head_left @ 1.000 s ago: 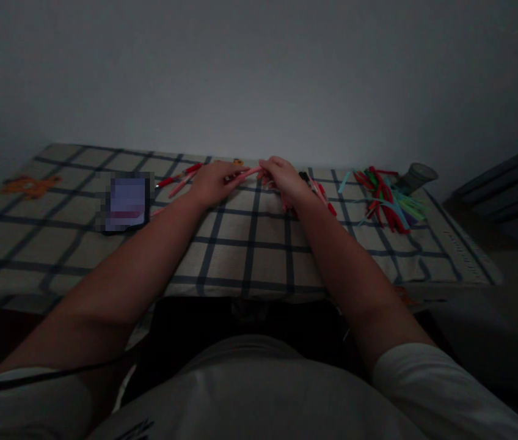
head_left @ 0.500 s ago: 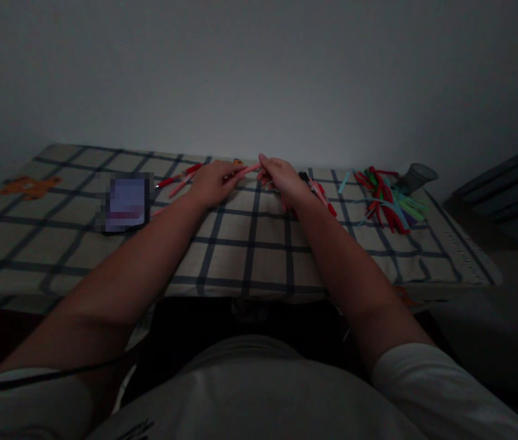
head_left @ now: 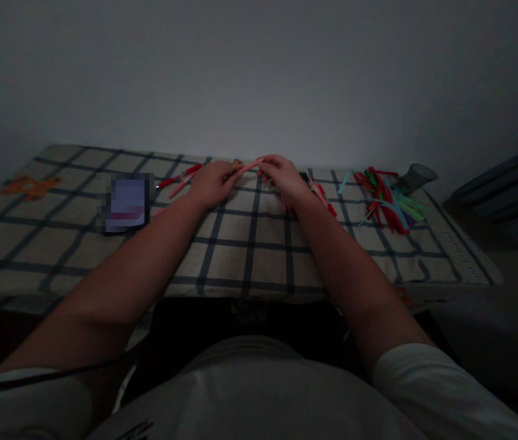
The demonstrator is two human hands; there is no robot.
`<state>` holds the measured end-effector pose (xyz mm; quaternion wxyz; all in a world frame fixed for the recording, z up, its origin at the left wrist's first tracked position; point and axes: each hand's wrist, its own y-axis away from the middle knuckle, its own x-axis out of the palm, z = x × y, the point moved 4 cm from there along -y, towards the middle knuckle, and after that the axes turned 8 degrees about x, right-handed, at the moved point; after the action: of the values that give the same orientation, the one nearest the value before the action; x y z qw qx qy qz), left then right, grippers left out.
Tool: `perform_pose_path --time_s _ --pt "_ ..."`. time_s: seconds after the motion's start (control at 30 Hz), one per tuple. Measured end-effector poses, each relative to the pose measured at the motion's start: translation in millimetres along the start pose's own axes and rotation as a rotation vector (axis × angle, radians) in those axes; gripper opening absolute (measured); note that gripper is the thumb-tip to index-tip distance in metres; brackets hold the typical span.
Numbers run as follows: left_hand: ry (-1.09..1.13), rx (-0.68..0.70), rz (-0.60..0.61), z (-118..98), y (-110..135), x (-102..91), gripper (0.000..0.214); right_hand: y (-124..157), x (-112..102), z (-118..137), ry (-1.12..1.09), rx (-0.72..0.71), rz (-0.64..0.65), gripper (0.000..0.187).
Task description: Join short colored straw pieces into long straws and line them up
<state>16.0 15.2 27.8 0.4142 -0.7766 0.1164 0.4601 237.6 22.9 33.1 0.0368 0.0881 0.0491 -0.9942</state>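
Note:
A thin pink strip (head_left: 251, 165) stretches between my two hands above the far side of the table. My left hand (head_left: 214, 183) pinches its left end between thumb and fingers. At its right end, my right hand (head_left: 284, 178) grips it with bent fingers. Whether the strip is paper or something stiffer, I cannot tell. Just left of my left hand lie a red pen (head_left: 179, 176) and a pink stick-like piece (head_left: 180, 187). Beside my right wrist, red, pink and black slender items (head_left: 321, 192) are partly hidden by my forearm.
A phone-like device (head_left: 126, 205), its screen blurred, lies on the left. On the right is a pile of red, green and blue strips (head_left: 385, 201) beside a tipped grey cup (head_left: 417, 177). A checked cloth (head_left: 236, 256) covers the table; a wall (head_left: 259, 79) stands behind.
My right fingers have shifted their hold, the index finger now curling over the strip's end where the thumb stuck up before. The left hand is almost still.

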Motion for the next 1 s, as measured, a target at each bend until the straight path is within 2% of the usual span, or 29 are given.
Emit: perform_pose_path --time_s 0.43,0.7,1.0 --pt "-0.021 -0.007 -0.025 5 0 1.1 0.052 7 1 4 0.012 0.036 -0.014 0.035" --pt "-0.103 -0.023 0.039 0 -2 0.6 0.048 11 3 9 0.028 0.078 -0.007 0.036" --pt "-0.076 0.025 0.020 4 -2 2.8 0.046 7 5 9 0.063 0.083 -0.023 0.044"
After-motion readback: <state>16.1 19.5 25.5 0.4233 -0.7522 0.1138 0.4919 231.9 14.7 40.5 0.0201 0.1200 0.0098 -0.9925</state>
